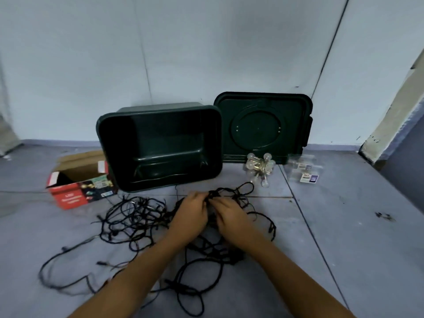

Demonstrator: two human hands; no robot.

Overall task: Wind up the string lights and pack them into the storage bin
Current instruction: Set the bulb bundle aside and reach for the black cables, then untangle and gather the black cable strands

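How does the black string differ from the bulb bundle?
The black string sprawls tangled over the floor; the bulb bundle is compact. The left hand and right hand grip the black string; the bulb bundle lies untouched. Both lie on the floor.

A single head-worn view looks forward and down, close over the floor (332,226), facing the wall (206,47) beyond.

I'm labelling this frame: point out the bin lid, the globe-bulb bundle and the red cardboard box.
bin lid (261,127): head view, centre of round moulding.
globe-bulb bundle (260,167): head view, middle of the cluster.
red cardboard box (71,198): head view, red front face.
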